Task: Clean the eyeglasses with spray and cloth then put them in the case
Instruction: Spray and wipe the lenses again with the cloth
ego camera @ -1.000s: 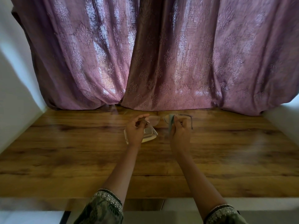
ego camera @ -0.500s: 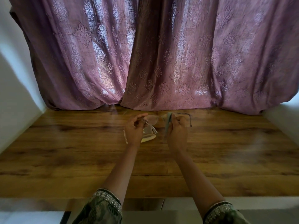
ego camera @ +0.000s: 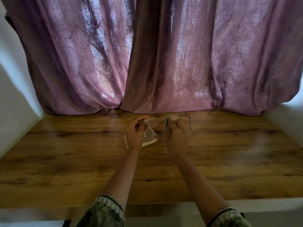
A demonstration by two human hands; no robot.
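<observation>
The thin-rimmed eyeglasses [ego camera: 154,121] are held up over the wooden table [ego camera: 65,161], arms unfolded. My left hand [ego camera: 135,134] pinches the frame at its left hinge. My right hand [ego camera: 176,134] pinches a greenish cloth [ego camera: 166,126] round the right lens; the right arm of the glasses sticks out past that hand. A pale, open glasses case [ego camera: 150,140] lies on the table under my left hand, partly hidden by it. No spray bottle is in view.
Purple patterned curtains [ego camera: 164,63] hang along the table's far edge, their hems resting on the wood. White walls [ego camera: 14,104] close in the left and right sides. The table's near edge runs just above my sleeves.
The glasses and both hands have stayed nearly in place. The cloth in my right hand has shifted slightly on the right lens, now seen edge-on.
</observation>
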